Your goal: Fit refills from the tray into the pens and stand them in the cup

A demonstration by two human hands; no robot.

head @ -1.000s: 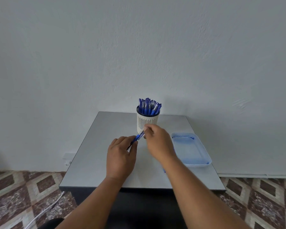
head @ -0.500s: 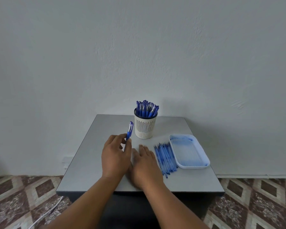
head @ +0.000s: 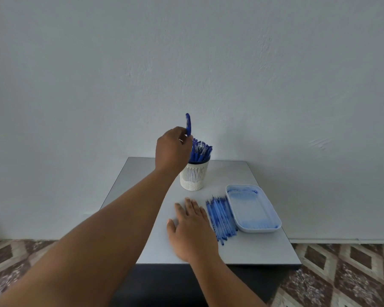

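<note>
My left hand (head: 171, 149) pinches a blue pen (head: 188, 125) upright, just above the left rim of the white slotted cup (head: 194, 177). Several blue pens (head: 201, 150) stand in that cup. My right hand (head: 192, 229) lies flat on the grey table with straight fingers, holding nothing. A row of several blue refills (head: 222, 218) lies on the table just right of that hand, against the left side of the pale blue tray (head: 253, 208). The tray looks empty inside.
The small grey table (head: 142, 218) stands against a plain white wall. Its front edge is near my right wrist. Patterned floor tiles show on both sides below.
My left hand has lifted the pen from low over the table up to the cup's rim. My right hand let go of the pen and has settled flat on the table.
</note>
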